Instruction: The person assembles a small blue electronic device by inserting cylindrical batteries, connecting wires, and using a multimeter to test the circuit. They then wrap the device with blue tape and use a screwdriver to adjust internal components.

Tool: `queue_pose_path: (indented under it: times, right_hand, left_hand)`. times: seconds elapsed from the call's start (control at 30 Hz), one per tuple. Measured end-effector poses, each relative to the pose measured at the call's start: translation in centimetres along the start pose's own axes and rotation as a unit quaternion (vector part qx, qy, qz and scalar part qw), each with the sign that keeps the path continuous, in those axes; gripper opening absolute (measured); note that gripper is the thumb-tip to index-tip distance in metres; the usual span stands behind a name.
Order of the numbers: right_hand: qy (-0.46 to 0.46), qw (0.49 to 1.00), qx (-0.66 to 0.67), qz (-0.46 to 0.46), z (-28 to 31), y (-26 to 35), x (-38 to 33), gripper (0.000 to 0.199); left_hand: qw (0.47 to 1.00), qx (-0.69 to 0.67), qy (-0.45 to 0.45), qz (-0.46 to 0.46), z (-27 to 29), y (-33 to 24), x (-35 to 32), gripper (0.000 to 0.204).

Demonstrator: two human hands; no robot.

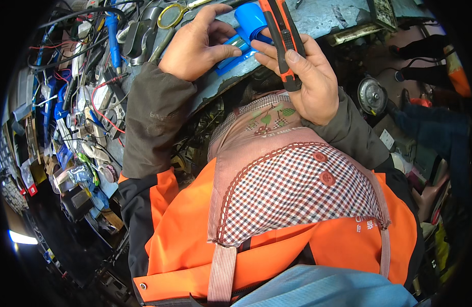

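Note:
On the bench's front edge, my left hand [197, 48] bends its fingers round a piece of blue plastic film [233, 60], the thumb pressing on its edge. Something slim and greenish shows through the film; I cannot make out what it is. A curled roll of the same glossy blue film [250, 19] stands just beyond. My right hand [313, 79] grips a red and black utility knife [285, 43], the thumb lying along its slider. The knife's upper end runs out of the picture, so its blade is hidden.
The workbench [317, 23] has a worn blue top. Tools, wires and parts crowd its left side, among them a blue-handled soldering iron [113, 38] and a yellow-rimmed magnifying glass [172, 16]. A round metal part [372, 95] sits lower on the right.

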State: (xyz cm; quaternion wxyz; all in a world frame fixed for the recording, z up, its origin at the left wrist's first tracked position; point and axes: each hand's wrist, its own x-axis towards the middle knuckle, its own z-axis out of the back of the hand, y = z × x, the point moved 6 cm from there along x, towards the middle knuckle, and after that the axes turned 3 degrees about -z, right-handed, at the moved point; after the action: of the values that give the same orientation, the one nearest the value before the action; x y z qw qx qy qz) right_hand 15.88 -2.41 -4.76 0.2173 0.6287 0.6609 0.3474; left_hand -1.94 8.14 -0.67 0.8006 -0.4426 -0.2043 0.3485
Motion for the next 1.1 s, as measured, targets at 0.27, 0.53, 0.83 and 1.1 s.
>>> queue_pose_path:
  times: [0.27, 0.53, 0.83, 1.1]
  right_hand:
    - [0.005, 0.977, -0.208, 0.056, 0.2, 0.8, -0.5, 0.039]
    - [-0.04, 0.95, -0.307, 0.043, 0.6, 2.6, -1.1, 0.034]
    - [-0.05, 0.804, -0.59, 0.049, -1.6, 7.1, -5.6, 0.045]
    - [-0.017, 0.725, -0.683, 0.082, -4.1, 6.0, -3.3, 0.047]
  left_hand:
    - [0.994, 0.1, 0.046, -0.018, 0.0, -0.2, 0.0, 0.061]
    - [0.965, 0.173, 0.123, -0.152, -0.2, -0.9, 2.1, 0.067]
    - [0.982, 0.097, 0.136, -0.091, -0.2, 0.6, 2.2, 0.073]
    - [0.983, 0.082, 0.144, -0.077, -0.1, 0.2, 2.3, 0.071]
